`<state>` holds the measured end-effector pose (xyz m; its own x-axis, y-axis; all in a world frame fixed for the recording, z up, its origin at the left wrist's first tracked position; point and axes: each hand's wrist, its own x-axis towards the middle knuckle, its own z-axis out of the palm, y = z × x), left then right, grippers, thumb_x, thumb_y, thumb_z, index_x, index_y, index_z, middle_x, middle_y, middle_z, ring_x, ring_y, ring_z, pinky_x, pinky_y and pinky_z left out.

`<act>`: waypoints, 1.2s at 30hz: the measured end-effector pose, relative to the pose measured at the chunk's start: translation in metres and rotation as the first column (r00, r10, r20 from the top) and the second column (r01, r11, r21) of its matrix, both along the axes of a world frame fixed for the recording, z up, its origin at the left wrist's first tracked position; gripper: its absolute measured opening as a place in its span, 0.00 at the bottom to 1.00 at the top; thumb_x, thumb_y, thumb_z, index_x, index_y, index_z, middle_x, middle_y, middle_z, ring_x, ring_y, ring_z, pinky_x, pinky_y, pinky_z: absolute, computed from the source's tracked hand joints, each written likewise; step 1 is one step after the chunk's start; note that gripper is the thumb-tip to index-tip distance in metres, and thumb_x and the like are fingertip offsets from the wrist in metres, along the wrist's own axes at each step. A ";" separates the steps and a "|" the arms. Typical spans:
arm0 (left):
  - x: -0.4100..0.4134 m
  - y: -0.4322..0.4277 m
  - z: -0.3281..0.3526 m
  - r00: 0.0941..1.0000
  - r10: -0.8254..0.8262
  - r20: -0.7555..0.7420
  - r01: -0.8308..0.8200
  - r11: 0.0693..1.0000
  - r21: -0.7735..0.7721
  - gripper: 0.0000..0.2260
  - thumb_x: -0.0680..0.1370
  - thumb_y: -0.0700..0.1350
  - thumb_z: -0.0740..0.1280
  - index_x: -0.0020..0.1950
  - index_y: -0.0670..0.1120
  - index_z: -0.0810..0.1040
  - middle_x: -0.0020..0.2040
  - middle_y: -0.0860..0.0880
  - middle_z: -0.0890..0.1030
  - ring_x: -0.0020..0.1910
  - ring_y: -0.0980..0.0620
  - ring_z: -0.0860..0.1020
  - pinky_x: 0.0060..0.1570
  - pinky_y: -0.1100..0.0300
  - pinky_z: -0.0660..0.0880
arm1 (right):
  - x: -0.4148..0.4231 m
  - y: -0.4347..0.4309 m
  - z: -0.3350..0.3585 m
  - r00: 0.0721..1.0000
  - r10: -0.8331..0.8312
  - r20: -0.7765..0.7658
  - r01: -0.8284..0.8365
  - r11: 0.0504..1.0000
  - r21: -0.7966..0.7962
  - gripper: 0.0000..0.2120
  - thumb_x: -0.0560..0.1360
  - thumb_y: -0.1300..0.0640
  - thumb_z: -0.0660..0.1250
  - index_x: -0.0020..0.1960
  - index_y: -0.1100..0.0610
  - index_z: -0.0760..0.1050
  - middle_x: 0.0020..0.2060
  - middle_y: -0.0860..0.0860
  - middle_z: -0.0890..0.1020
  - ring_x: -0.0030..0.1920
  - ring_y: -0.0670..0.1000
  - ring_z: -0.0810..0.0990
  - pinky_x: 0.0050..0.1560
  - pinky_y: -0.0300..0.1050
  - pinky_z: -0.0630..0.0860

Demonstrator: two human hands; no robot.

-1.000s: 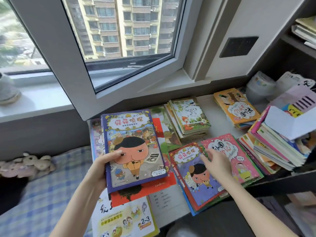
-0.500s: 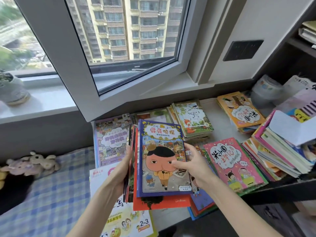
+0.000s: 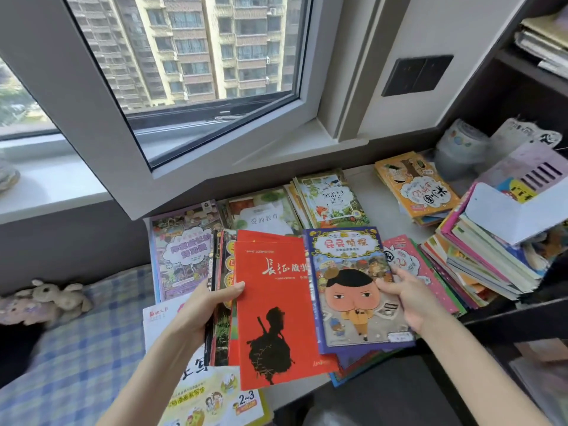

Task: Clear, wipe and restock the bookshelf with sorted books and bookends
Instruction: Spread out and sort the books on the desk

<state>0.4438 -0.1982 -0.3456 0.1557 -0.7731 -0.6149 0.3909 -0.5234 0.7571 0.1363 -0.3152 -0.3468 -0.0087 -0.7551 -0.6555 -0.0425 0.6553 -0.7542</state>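
My left hand [image 3: 201, 312] grips a small stack of thin books on edge, with a red book [image 3: 270, 305] bearing a black silhouette on top, my thumb over its left edge. My right hand [image 3: 408, 299] holds the blue cartoon detective book [image 3: 353, 290] by its right edge, over a low pile of similar books at the desk's front. A pink book [image 3: 415, 265] lies just right of it. More books lie flat on the white desk [image 3: 368, 182]. The dark bookshelf [image 3: 522, 87] stands at the right.
A tall slanted pile of books [image 3: 485, 256] fills the right side under a white folder [image 3: 507, 210]. An orange stack [image 3: 415, 186] and a green stack [image 3: 329, 198] sit near the wall. An open window sash [image 3: 215, 142] juts inward. A checked bed [image 3: 70, 348] with plush toys [image 3: 52, 296] lies left.
My right hand took the blue detective book off the held stack and moved it right, over the low pile. The red book now shows on top of my left hand's stack.
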 end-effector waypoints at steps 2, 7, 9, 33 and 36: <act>0.011 0.001 -0.003 1.000 0.026 -0.010 -0.026 0.999 0.034 0.15 0.69 0.41 0.74 0.53 0.37 0.79 0.45 0.39 0.85 0.38 0.43 0.84 0.33 0.57 0.80 | -0.022 -0.009 -0.004 0.998 -0.041 -0.045 0.041 0.999 0.017 0.14 0.74 0.75 0.62 0.54 0.60 0.70 0.46 0.59 0.81 0.39 0.57 0.81 0.35 0.48 0.81; 0.033 0.003 -0.008 0.983 0.165 -0.076 -0.158 0.984 0.087 0.13 0.68 0.43 0.70 0.48 0.37 0.81 0.38 0.41 0.84 0.31 0.47 0.83 0.32 0.58 0.81 | -0.029 -0.007 -0.035 0.917 0.249 -0.313 -0.232 0.968 0.093 0.20 0.73 0.74 0.65 0.64 0.66 0.72 0.46 0.56 0.82 0.47 0.56 0.81 0.53 0.53 0.78; 0.037 0.002 -0.009 0.983 0.175 -0.060 -0.170 0.982 0.084 0.15 0.65 0.43 0.73 0.48 0.37 0.81 0.40 0.41 0.84 0.32 0.48 0.83 0.40 0.56 0.81 | -0.017 -0.002 -0.040 0.719 0.380 -0.582 -0.431 0.901 0.056 0.16 0.75 0.66 0.68 0.63 0.62 0.75 0.46 0.51 0.82 0.46 0.53 0.81 0.52 0.50 0.78; 0.006 -0.038 -0.004 0.964 0.133 0.231 -0.135 0.991 -0.006 0.07 0.77 0.43 0.69 0.44 0.40 0.76 0.41 0.39 0.80 0.37 0.44 0.78 0.44 0.47 0.77 | 0.023 0.002 0.062 0.557 -0.037 -0.830 -0.604 0.667 -0.435 0.13 0.76 0.51 0.67 0.44 0.60 0.70 0.34 0.53 0.78 0.35 0.57 0.76 0.33 0.51 0.72; 0.017 -0.040 -0.006 0.948 0.141 0.284 -0.151 0.988 0.014 0.14 0.74 0.49 0.73 0.52 0.43 0.75 0.49 0.41 0.82 0.46 0.41 0.81 0.52 0.41 0.78 | 0.021 0.009 0.056 0.257 -0.060 -0.965 -0.810 0.531 -0.249 0.11 0.73 0.54 0.72 0.45 0.59 0.72 0.30 0.46 0.71 0.27 0.50 0.67 0.24 0.37 0.54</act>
